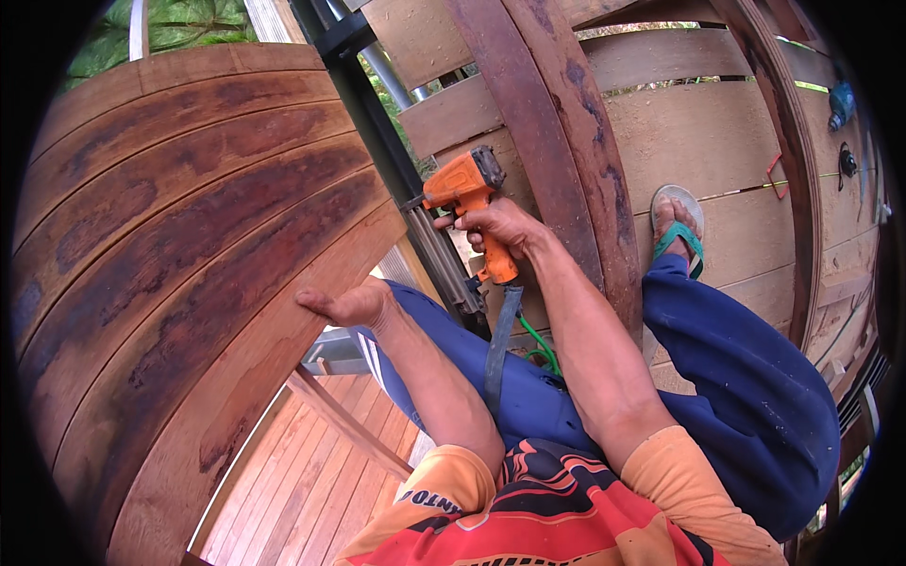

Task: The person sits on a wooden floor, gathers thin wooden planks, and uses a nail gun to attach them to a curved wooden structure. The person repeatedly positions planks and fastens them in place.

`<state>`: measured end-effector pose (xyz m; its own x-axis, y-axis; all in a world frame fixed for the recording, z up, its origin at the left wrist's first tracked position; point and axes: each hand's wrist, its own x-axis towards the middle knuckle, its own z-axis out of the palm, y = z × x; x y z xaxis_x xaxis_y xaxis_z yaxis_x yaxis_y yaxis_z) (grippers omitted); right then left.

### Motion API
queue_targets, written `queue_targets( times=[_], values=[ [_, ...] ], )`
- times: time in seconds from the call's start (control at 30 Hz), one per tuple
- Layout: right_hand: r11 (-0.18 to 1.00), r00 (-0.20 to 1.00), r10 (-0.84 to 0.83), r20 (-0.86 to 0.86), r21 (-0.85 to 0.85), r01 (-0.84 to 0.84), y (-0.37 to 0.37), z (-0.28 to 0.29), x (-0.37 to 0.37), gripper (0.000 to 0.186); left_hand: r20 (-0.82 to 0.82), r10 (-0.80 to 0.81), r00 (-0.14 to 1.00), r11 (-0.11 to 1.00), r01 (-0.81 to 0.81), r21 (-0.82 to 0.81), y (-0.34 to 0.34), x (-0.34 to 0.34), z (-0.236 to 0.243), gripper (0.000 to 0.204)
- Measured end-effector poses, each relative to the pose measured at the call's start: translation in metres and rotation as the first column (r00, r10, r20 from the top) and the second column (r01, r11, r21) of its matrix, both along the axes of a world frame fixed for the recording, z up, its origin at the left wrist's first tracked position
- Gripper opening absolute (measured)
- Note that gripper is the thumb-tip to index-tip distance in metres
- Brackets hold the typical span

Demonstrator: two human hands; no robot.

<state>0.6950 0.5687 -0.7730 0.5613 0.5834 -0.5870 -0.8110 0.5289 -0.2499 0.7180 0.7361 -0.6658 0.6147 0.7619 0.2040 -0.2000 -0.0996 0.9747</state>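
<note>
My right hand [507,226] is wrapped around the grip of an orange nail gun [462,181], with its magazine [442,250] beside a dark metal beam [377,118]. A grey-blue sleeve [502,330] and a green hose [540,347] trail from the gun's grip. My left hand [351,306] holds the near edge of the closest wooden plank [274,344]; the thumb lies on top and the other fingers are hidden beneath. Beyond that plank, several dark-stained planks [189,203] lie side by side. The gun's nose lies close to the plank's right end; whether they touch I cannot tell.
Two long reddish boards [557,141] cross pale planks [708,141] to the right. My sandalled foot [677,226] stands there. A blue tool [841,106] lies at the far right. Below left shows a lower slatted wooden floor [302,472].
</note>
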Motion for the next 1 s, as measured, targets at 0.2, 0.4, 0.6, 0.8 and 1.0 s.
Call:
queue_targets(
  times=[0.2, 0.4, 0.6, 0.8, 1.0],
  values=[
    [0.999, 0.997, 0.036, -0.065, 0.022, -0.035, 0.007, -0.006, -0.007, 0.046, 0.064, -0.01, 0.998, 1.0, 0.011, -0.01, 0.008, -0.001, -0.006, 0.071],
    [0.995, 0.995, 0.094, -0.04, -0.025, -0.095, 0.008, -0.009, -0.005, 0.043, 0.013, 0.038, 0.999, 0.999, -0.038, 0.027, 0.003, 0.001, -0.005, 0.081],
    [0.998, 0.997, -0.052, -0.063, 0.022, 0.054, 0.002, -0.003, -0.003, 0.045, 0.012, 0.049, 0.999, 0.998, -0.049, 0.039, 0.011, -0.002, -0.007, 0.073],
    [1.0, 1.0, -0.022, -0.022, 0.015, 0.022, 0.005, 0.003, 0.007, 0.045, 0.029, 0.002, 1.0, 1.0, -0.002, 0.03, 0.009, -0.003, -0.004, 0.075],
    [1.0, 0.999, 0.028, -0.019, 0.001, -0.028, 0.008, -0.002, 0.005, 0.045, 0.065, -0.087, 0.994, 0.996, 0.088, -0.004, 0.008, -0.003, -0.006, 0.077]
  ],
)
